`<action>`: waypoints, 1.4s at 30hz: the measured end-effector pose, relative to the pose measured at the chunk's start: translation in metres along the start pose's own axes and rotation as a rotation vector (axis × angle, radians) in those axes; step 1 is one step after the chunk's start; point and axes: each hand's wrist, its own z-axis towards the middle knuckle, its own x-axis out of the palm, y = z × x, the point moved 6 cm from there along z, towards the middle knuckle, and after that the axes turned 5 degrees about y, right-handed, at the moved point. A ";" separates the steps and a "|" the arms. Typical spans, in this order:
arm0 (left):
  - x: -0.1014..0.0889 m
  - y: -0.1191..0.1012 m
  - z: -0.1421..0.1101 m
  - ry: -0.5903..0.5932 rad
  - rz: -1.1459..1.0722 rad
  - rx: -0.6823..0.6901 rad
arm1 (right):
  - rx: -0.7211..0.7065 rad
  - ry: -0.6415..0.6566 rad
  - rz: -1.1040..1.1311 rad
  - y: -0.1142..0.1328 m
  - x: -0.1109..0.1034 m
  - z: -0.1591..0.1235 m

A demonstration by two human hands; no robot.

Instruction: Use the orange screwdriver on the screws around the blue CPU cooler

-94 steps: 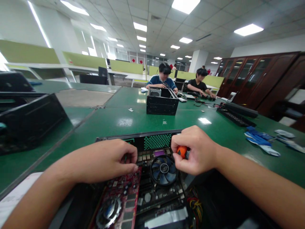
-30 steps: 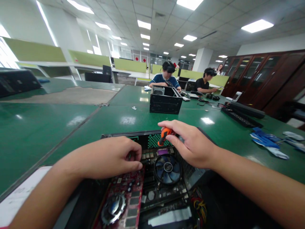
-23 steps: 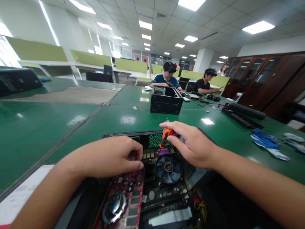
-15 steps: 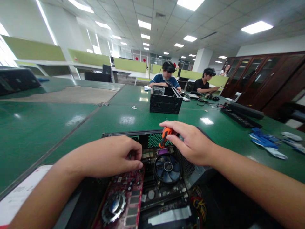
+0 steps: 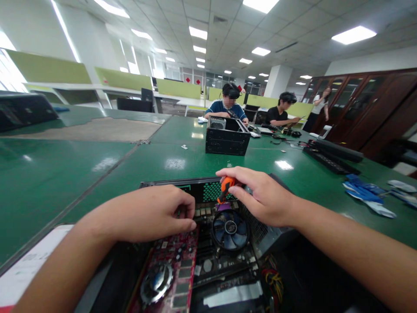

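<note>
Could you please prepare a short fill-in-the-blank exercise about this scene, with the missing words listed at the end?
1. The right hand holds a screwdriver whose handle is black and ____.
2. The left hand is at the far end of the graphics card, whose board is coloured ____.
3. In the picture, the cooling fan sits to the ____ (left or right) of the graphics card.
4. The glove on the table is white and ____.

Missing words: orange; red; right; blue.

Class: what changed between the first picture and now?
The right hand loosened from a fist and shifted the screwdriver left and farther away, beyond the fan. A standing person appeared by the cabinets; a black case at near left disappeared. The left hand stayed at the red card.
</note>
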 end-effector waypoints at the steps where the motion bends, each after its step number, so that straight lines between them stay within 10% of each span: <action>1: 0.000 0.000 0.000 -0.004 -0.005 0.003 | 0.006 -0.008 -0.001 0.000 0.000 0.001; 8: 0.000 0.002 -0.001 -0.002 -0.007 0.001 | 0.165 -0.050 -0.019 -0.009 -0.002 0.002; 42: 0.003 0.001 0.000 0.044 0.005 -0.010 | -0.070 0.059 0.136 0.029 -0.005 -0.006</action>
